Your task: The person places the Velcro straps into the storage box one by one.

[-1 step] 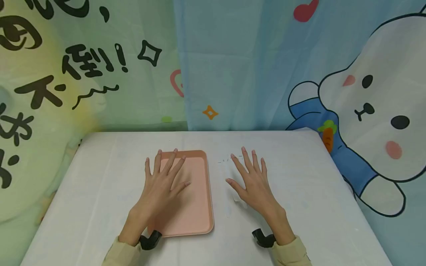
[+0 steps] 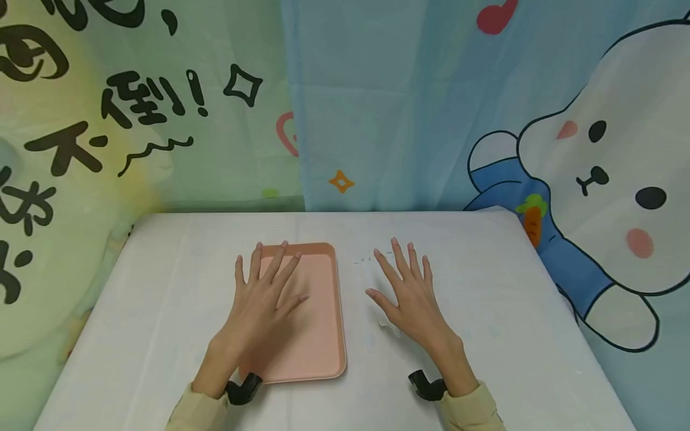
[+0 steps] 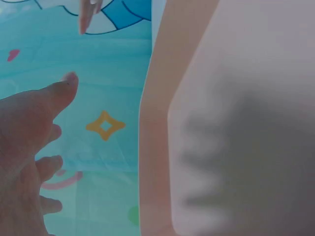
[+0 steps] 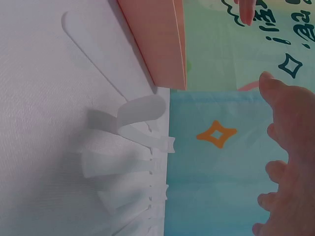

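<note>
My left hand (image 2: 259,305) hovers with spread fingers above the left part of a shallow pink tray (image 2: 318,341); its shadow falls across the tray floor. Nothing is in its grasp. To the right of the tray, my right hand (image 2: 415,311) also holds nothing, its fingers spread over the white table. Under it, the right wrist view shows several thin white pieces: a long flat strip with a rounded end (image 4: 93,51), a curved piece (image 4: 142,110) and a flared piece (image 4: 110,164). Their kind is hard to tell, white against white.
A white cloth covers the table (image 2: 512,335), with small bluish marks (image 2: 363,261) near the right fingertips. Behind it hangs a printed curtain (image 2: 372,108) with lettering and a cartoon animal. A black wrist mount (image 2: 245,389) sits at the left wrist, another (image 2: 427,386) at the right.
</note>
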The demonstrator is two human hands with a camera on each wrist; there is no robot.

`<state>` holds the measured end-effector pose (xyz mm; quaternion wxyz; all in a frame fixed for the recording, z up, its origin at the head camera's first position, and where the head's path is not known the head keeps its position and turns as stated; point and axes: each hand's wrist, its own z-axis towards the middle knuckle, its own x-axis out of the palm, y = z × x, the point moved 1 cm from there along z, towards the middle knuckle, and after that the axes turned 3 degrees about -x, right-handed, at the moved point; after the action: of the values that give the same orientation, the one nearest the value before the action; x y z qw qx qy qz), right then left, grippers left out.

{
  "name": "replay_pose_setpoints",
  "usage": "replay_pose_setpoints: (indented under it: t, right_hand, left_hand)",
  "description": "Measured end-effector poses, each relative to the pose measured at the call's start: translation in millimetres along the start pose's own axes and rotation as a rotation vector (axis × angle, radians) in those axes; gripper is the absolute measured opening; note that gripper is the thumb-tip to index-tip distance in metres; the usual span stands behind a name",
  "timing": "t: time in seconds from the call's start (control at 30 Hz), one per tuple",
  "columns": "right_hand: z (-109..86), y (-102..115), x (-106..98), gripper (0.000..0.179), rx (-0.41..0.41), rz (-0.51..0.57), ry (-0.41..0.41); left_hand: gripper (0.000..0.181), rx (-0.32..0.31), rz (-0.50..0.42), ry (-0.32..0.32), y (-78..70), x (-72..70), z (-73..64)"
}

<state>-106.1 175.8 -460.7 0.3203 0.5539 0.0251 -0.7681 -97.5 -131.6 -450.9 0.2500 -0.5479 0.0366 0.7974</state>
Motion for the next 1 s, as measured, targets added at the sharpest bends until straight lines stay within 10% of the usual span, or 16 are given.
replay_pose_setpoints:
  t: [0.47,1.0]
  right_hand:
    - [-7.8,-3.4,0.6,0.073,0.016,0.029,0.005]
    - [-5.5,-16.9,7.2,0.07,0.063,0.005,0.061]
  left_hand:
    - [0.062,-0.179,-0.021,0.047,8.7,-3.5,-27.3]
    - [0.046,-0.627,-0.287,0.057,2.1,4.3,-56.8]
